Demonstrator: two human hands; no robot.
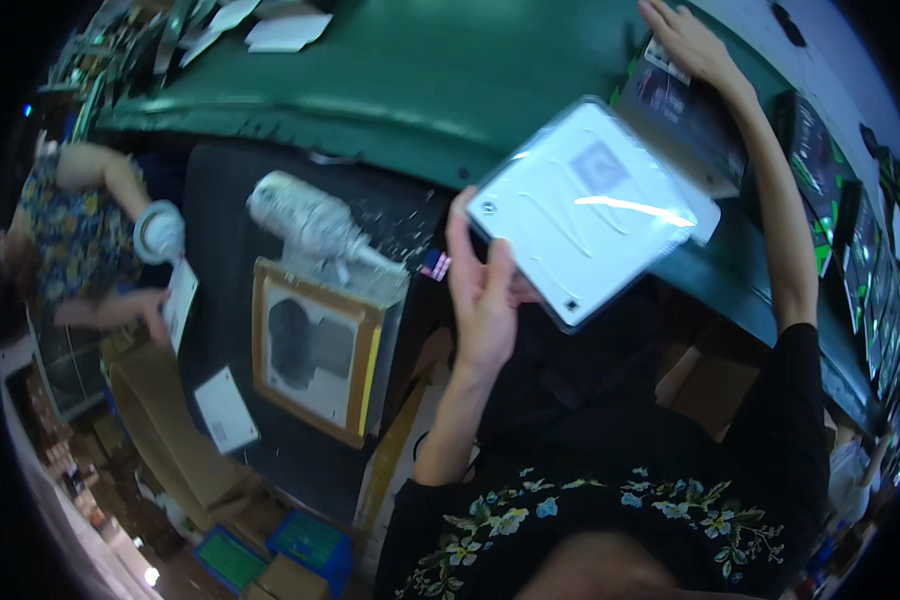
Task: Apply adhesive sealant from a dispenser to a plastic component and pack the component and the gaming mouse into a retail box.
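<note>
A flat white package [585, 215] in shiny clear wrap, with a grey square on its face, is held tilted in front of me. My left hand [485, 300] is closed on its near left edge, thumb on top. On the green table, a dark printed box [685, 115] stands partly behind the package. My right hand [690, 45] lies at the far end of that box, touching it, fingers stretched out. What is under those fingers is hidden. A pale flap sticks out beside the wrapped package; I cannot tell whether it belongs to the box.
More black and green boxes [815, 170] line the table's right side. At left, a dark bench [220, 330] bears a wooden frame [370, 370], a whitish wrapped bottle-like tool [310, 215] and a white card [227, 410]. A co-worker [90, 240] there holds a tape roll [160, 232] and a white plate.
</note>
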